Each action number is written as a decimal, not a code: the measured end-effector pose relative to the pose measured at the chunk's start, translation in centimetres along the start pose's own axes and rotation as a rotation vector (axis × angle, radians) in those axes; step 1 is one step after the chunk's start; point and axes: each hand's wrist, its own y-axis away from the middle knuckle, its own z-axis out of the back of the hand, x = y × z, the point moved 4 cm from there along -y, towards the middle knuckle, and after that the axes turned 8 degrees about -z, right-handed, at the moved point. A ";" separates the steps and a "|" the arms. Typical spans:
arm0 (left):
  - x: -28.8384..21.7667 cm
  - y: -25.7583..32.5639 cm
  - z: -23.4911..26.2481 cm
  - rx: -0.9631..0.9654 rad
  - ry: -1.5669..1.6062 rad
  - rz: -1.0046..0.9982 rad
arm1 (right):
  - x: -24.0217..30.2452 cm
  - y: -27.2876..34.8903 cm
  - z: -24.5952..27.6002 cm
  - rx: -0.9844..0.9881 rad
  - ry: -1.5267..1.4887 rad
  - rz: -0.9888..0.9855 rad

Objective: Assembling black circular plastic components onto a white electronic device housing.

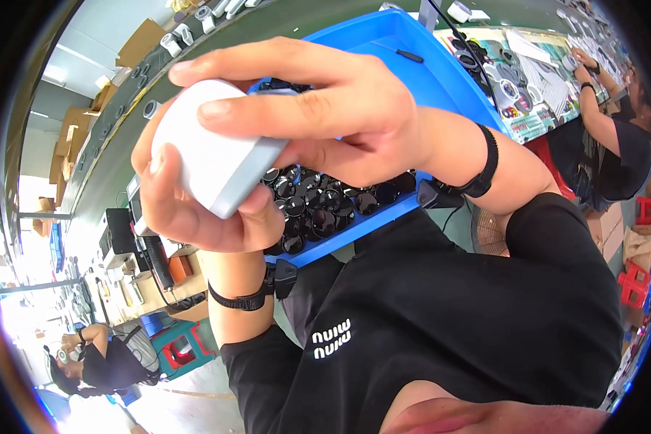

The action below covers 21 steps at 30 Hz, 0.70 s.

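White-grey casing (213, 155) between left hand (202, 228) and right hand (362, 108), touching both.

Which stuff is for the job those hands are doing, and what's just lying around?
For the job:
white-and-grey piece, held by left hand and right hand
probably the dark round parts in the blue tray

Seemingly just lying about:
black-handled tool
red stools
cardboard box
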 end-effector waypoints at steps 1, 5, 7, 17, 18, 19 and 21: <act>0.0 0.0 0.0 0.022 -0.012 -0.006 | -0.1 0.0 -0.1 0.003 0.016 0.003; 0.3 0.3 -0.6 0.005 0.137 0.105 | -0.4 0.0 0.4 0.009 0.086 0.011; -0.3 0.5 -0.4 0.018 0.178 0.243 | -0.2 0.0 0.6 -0.006 0.148 0.004; 0.2 0.5 -2.3 -0.161 0.621 0.569 | -0.4 1.4 0.1 -0.278 0.260 -0.149; 0.9 0.9 -2.1 -0.159 0.615 0.567 | -0.7 1.5 -0.1 -0.240 0.252 -0.225; 1.7 1.2 -2.0 -0.090 0.598 0.569 | -1.1 1.7 0.2 -0.244 0.250 -0.222; 3.6 1.7 -1.8 0.082 0.496 0.546 | -2.3 2.1 0.4 -0.101 0.441 -0.186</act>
